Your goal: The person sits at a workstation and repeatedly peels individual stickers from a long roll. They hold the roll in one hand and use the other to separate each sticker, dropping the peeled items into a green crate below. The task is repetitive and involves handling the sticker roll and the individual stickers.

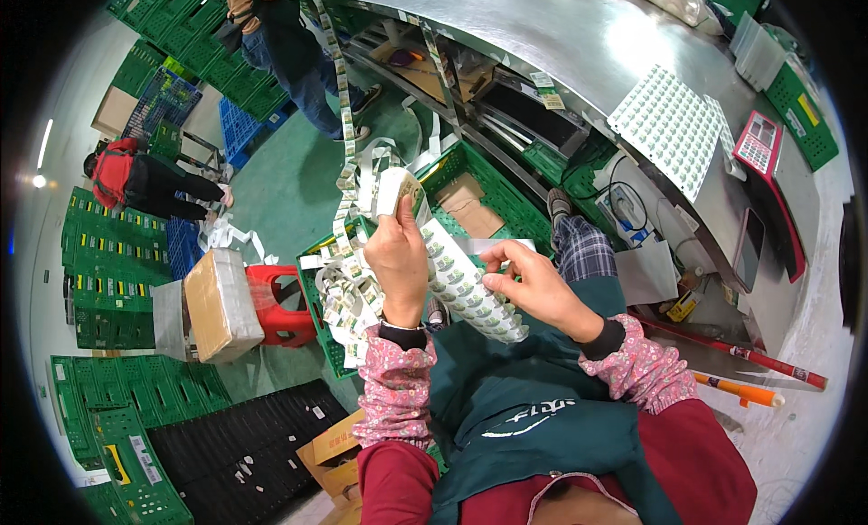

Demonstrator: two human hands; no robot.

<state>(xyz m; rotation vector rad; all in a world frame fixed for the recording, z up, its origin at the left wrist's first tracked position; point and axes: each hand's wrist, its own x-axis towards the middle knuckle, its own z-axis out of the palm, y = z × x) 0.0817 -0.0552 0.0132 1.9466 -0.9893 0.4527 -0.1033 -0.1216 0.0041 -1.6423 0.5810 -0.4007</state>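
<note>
My left hand [398, 258] is closed around a white packet-like piece with green print [389, 189] and the top of a long white sheet of green stickers [466, 285]. From my grip the sheet slants down to the right, in front of my apron. At its right edge, my right hand [542, 290] has thumb and forefinger brought together; whatever sits between them is too small to make out. Beyond and below my hands stands a green plastic crate [529, 186]. A tangle of printed label strips [348, 299] lies at its left end.
A long label strip [344, 109] runs down from the metal table [506, 23]. Another sticker sheet [669, 127], a red-framed scale [759, 145] and a phone [749, 245] rest on the table. Leftward are a red stool [278, 303], a carton [221, 303], stacked green crates [113, 267] and two people.
</note>
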